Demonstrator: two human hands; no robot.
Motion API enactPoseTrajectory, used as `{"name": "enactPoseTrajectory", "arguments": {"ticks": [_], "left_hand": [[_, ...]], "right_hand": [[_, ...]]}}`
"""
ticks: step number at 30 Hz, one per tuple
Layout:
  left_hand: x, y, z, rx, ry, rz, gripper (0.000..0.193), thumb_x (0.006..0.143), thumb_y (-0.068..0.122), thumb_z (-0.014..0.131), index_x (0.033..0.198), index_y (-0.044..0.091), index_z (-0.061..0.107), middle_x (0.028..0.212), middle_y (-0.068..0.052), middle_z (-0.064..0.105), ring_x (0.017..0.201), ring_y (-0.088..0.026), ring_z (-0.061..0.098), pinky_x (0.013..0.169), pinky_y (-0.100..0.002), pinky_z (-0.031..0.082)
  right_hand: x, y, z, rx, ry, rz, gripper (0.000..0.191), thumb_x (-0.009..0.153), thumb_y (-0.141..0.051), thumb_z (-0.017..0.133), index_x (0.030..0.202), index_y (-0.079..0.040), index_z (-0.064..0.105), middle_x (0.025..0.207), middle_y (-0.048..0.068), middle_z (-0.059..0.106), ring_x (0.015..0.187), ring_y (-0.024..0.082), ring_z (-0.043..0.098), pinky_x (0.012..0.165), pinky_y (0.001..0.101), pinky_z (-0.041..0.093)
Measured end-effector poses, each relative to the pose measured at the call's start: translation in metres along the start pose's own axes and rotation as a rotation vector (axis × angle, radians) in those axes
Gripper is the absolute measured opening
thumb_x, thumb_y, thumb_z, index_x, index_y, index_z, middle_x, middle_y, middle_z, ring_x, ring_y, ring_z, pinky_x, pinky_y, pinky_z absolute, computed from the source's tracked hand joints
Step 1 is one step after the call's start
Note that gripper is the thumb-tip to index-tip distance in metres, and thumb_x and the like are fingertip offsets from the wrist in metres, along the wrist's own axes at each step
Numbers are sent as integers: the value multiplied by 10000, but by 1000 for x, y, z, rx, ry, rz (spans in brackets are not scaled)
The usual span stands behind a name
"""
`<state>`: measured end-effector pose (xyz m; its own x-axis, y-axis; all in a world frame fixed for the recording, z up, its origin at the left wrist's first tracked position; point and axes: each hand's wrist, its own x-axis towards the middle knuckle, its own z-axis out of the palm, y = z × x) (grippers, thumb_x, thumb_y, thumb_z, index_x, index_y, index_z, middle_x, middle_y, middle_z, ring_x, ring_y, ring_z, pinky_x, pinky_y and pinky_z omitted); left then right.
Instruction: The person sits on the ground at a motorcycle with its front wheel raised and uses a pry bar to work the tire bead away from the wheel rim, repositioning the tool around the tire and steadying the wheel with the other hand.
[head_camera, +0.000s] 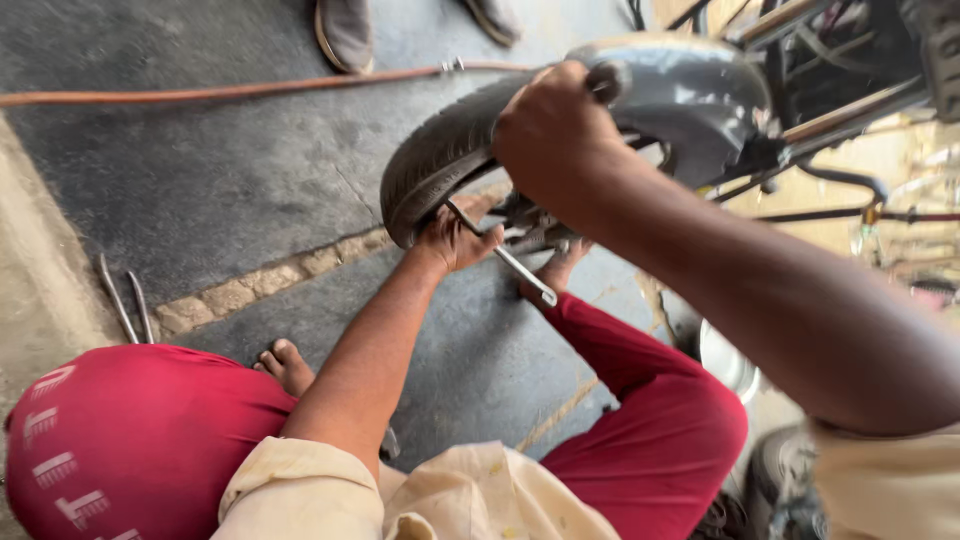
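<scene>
The left hand (455, 238) is pinching a wrench (505, 257); the right hand (550, 135) is squeezing the tire (440, 150). The wrench could slip and hurt fingers.

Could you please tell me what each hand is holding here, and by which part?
The left hand grips a metal wrench near its upper end, under the tyre. The right hand grasps the grey mudguard at its rear edge.
</scene>
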<state>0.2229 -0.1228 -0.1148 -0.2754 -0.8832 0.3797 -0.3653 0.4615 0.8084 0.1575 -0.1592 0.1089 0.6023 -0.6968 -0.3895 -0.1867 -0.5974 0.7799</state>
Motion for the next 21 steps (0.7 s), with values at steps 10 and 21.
{"name": "enactPoseTrajectory", "arguments": {"ticks": [10,21], "left_hand": [[-5,12,-10,-46,-21,56,702,908,650,509,1403,155,568,1386,-176,629,1324,-405,554,1127,-502,423],[-12,4,7,-11,25,-47,695,889,611,555,1391,134,611,1416,-214,602,1358,-406,537,1174,-495,398]], "right_hand": [[-11,-6,-53,-243,40,53,259,736,-336,701,773,-85,755,741,102,664,673,255,632,561,417,440],[-8,21,-36,-32,-126,-113,113,831,-222,729,727,-199,767,779,16,738,806,208,742,650,358,522]]}}
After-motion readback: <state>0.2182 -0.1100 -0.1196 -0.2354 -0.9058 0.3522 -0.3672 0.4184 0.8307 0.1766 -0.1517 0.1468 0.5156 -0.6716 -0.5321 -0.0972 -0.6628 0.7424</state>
